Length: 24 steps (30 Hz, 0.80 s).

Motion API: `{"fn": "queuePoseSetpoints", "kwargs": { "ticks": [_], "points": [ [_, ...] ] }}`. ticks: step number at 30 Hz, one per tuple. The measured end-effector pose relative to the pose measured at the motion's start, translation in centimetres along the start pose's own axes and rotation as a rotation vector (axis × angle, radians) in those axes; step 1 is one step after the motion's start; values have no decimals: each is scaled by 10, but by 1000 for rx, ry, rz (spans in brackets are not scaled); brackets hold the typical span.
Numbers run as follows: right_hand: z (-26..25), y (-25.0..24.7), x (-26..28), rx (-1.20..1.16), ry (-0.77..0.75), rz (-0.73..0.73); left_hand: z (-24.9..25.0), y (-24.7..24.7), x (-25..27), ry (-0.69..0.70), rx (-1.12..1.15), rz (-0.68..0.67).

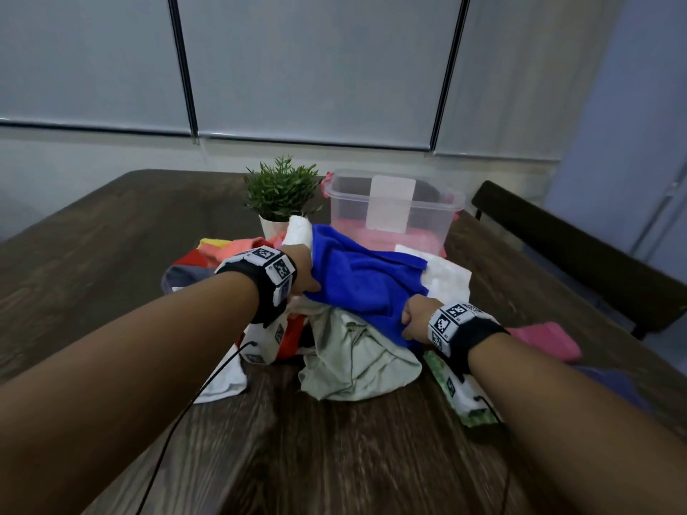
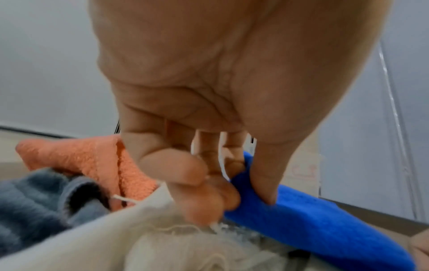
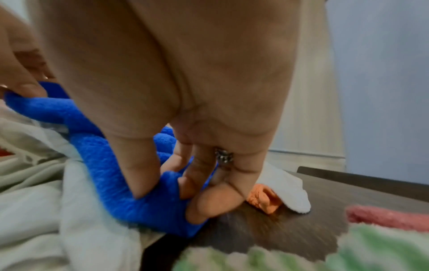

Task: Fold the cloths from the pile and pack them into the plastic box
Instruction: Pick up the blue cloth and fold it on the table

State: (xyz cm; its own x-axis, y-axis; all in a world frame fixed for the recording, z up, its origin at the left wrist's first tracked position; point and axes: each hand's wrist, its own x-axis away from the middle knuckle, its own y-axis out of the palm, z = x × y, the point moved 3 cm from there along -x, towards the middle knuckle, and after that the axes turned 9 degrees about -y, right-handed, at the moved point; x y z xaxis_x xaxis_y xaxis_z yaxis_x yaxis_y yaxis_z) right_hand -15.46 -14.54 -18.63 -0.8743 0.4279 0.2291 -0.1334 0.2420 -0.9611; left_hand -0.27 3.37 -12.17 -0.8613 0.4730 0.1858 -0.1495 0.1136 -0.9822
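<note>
A bright blue cloth (image 1: pixel 366 282) lies on top of the pile of cloths (image 1: pixel 345 351) in the middle of the table. My left hand (image 1: pixel 306 282) pinches its left edge between thumb and curled fingers (image 2: pixel 209 192). My right hand (image 1: pixel 412 319) grips its near right corner, thumb and fingers (image 3: pixel 190 185) curled round the blue cloth (image 3: pixel 130 198). The blue cloth (image 2: pixel 313 225) stretches between both hands. Behind the pile stands the clear plastic box (image 1: pixel 394 213) with something pink in its bottom.
A small potted plant (image 1: pixel 280 195) stands left of the box. Pale grey-green, white, red, orange and grey cloths make up the pile. A pink cloth (image 1: pixel 546 340) lies at the right, a green-white one (image 1: pixel 451 392) under my right wrist. A dark chair (image 1: pixel 580 250) stands at the table's right.
</note>
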Motion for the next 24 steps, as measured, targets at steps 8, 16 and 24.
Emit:
{"fn": "queuePoseSetpoints", "kwargs": {
  "ticks": [8,16,24],
  "points": [
    [28,-78,17,-498,33,705,-31,-44,-3,158,1072,394],
    [32,-179,50,-835,-183,1069,-34,-100,3,355,1666,340],
    [34,-209,71,-702,-191,1158,-44,-121,-1,285,1611,568]
  ]
}}
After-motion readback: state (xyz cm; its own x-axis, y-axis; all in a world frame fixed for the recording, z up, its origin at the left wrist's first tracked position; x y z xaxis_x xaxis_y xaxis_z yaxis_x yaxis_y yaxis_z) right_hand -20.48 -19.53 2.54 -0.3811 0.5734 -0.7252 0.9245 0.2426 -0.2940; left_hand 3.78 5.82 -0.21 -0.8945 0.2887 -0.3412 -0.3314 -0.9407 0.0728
